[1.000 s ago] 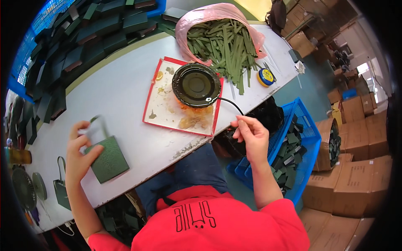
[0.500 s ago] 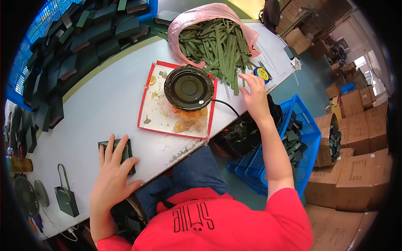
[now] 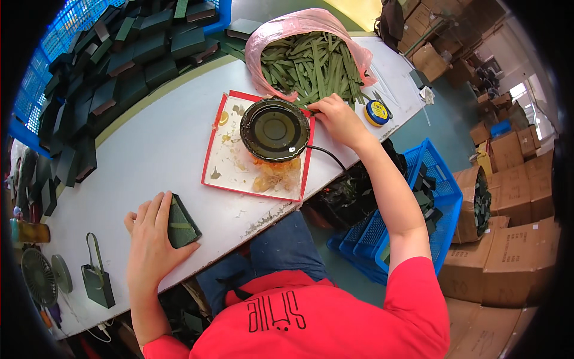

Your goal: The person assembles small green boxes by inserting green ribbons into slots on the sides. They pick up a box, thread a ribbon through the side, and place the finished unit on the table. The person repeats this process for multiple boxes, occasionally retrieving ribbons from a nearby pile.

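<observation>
My left hand [image 3: 150, 242] lies flat on a small dark green box [image 3: 182, 222] near the table's front edge, fingers spread over it. My right hand [image 3: 336, 116] reaches to the right rim of a round black glue pot [image 3: 274, 129] and the near end of a heap of dark green strips [image 3: 311, 67]. Its fingers are curled at the strips; whether they grip one is hidden. The pot stands on a white tray with a red rim [image 3: 209, 146], smeared with yellowish glue [image 3: 275, 173]. A black cord [image 3: 327, 154] runs from the pot off the table's edge.
The strips spill from a pink plastic bag [image 3: 272, 30]. Several dark green boxes [image 3: 113, 66] are heaped at the back left by a blue crate [image 3: 36, 96]. A yellow-blue tape roll [image 3: 378, 112], a small bag [image 3: 97, 281], a fan [image 3: 37, 276], a blue floor crate [image 3: 427, 197], cardboard cartons [image 3: 514, 239].
My left hand brought the green box down and now presses it flat on the table. My right hand rose from the table's edge and moved to the strips beside the pot.
</observation>
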The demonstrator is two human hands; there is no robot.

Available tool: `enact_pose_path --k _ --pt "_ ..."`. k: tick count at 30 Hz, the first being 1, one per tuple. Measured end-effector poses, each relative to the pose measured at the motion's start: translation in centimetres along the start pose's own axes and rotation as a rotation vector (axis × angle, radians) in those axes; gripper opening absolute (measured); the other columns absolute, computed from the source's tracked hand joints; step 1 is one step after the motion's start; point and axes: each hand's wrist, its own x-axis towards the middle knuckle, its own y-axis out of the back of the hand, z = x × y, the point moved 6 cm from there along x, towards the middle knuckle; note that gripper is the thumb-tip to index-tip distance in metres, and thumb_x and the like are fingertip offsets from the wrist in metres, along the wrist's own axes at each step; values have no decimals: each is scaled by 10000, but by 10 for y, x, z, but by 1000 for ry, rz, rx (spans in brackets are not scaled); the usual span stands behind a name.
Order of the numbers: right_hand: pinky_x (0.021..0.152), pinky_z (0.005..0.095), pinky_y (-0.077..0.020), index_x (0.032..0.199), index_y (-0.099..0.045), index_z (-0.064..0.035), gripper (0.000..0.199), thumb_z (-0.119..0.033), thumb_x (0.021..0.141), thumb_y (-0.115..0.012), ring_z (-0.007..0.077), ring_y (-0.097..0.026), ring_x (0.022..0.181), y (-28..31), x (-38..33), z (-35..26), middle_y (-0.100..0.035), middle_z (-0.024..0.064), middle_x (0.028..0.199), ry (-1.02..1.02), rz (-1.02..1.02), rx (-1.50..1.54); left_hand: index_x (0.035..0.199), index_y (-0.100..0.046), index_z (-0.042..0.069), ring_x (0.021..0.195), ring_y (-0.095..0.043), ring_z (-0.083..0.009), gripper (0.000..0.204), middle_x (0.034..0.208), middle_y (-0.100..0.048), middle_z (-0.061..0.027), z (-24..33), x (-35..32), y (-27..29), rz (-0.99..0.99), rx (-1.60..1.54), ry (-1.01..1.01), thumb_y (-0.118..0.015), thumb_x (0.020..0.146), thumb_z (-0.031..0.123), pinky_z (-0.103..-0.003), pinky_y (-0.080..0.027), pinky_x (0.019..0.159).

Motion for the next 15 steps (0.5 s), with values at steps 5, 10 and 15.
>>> enact_pose_path --k 5,10,15 --pt "763 371 -512 944 -684 -32 96 -66 854 -669 277 -600 877 6 -5 13 -682 110 997 -96 75 102 1404 -467 -13 1268 -474 -338 1018 1387 -521 -163 0 1 -1 36 5 -3 -881 519 277 -463 -266 1095" --pt "668 318 -495 959 -639 -26 99 -71 873 -661 210 -583 750 21 -7 6 -673 117 1082 -215 246 390 1418 -458 -2 1282 -468 -338 1024 1400 -513 -166 -4 -1 -4 40 -18 9 -880 526 269 -463 -266 1097" --pt "757 338 -521 1058 -610 -37 184 -43 876 -637 261 -637 866 24 -1 8 -675 120 1136 -63 208 217 1425 -451 2 1293 -463 -342 1017 1407 -504 -176 -4 -1 -5 33 -41 9 -876 537 259 -468 -269 1094"
